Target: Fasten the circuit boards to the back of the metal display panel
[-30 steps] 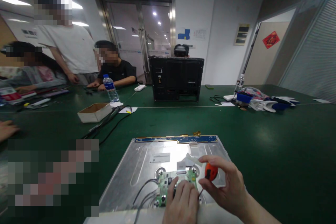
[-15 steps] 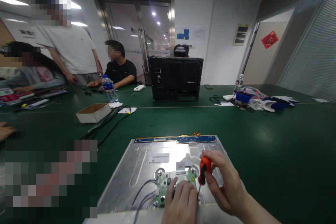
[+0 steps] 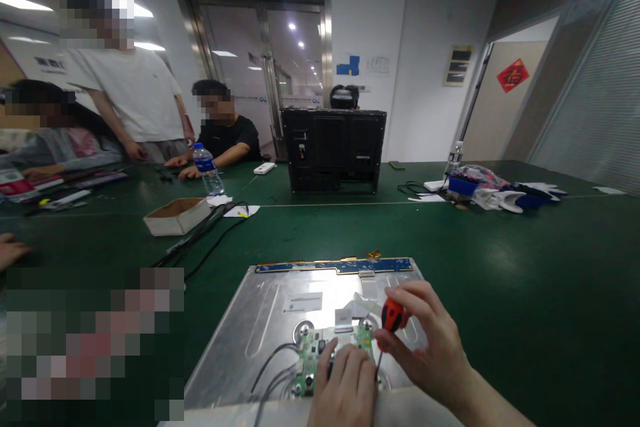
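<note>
The green surface (image 3: 515,320) is seen to carry a silvery metal panel (image 3: 235,353). Over the panel's near right part, a tilted screwdriver is gripped by the right hand (image 3: 433,340) between thumb and fingers. The left hand (image 3: 345,383) is laid across the green circuit board (image 3: 310,350); whether anything is pinched there cannot be told. The screwdriver's orange-and-black handle (image 3: 392,315) is raised above the board's right edge.
</note>
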{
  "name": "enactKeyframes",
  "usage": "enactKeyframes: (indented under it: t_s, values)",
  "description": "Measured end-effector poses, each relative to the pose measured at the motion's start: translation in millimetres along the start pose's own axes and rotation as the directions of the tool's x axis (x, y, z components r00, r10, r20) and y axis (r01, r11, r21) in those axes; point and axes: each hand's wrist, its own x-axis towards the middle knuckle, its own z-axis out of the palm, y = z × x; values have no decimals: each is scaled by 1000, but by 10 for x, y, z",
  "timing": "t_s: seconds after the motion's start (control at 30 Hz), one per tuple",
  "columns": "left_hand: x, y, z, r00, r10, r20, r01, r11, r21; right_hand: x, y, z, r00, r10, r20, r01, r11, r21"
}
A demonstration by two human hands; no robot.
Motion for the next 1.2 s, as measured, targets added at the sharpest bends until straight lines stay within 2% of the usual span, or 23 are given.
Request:
enactKeyframes:
  t_s: [0.1,0.37,0.6,0.83,1.2]
  values:
    - [3,1,-2,1000,2,3,-2,1000,3,18,-33,-20,1000,3,23,-3,1000,-8]
    - [3,-3,4,1000,1,3,-1,1000,-4,31,-30,-25,998,-11,65,3,993,116]
    - [-2,1,11,1000,5,1,-5,1000,17,19,-18,-7,998,-9,55,9,1000,-5]
    - [-12,-10,14,1000,3,6,-3,1000,6,35,-51,-31,998,-16,68,9,995,103]
    - [12,6,-3,1000,4,-10,-3,1000,11,6,-1,3,999,-26,44,25,999,35]
